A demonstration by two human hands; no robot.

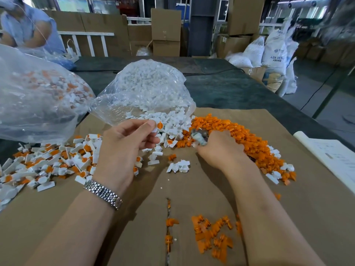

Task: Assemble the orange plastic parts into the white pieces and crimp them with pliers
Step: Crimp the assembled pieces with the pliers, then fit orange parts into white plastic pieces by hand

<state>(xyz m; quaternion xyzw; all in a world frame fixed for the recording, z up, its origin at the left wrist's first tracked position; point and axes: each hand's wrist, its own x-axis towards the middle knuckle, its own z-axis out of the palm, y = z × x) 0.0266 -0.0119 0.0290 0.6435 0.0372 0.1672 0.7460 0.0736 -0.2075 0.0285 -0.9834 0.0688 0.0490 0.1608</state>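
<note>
My left hand [128,143] pinches a white piece with an orange part seated in it [158,126], held above the spill of white pieces [172,121]. My right hand [217,148] grips the pliers [200,136], whose grey jaws stick out toward the left at the edge of the orange parts pile [240,135]. A heap of joined white-and-orange pieces [48,162] lies to the left of my left wrist. More loose orange parts [211,237] lie near the front, between my forearms.
A clear bag of white pieces [148,87] lies open behind my hands, and a second clear bag [34,96] sits at the left. Brown cardboard [192,189] covers the dark table. A paper sheet [330,156] lies at the right edge. A person stands far left.
</note>
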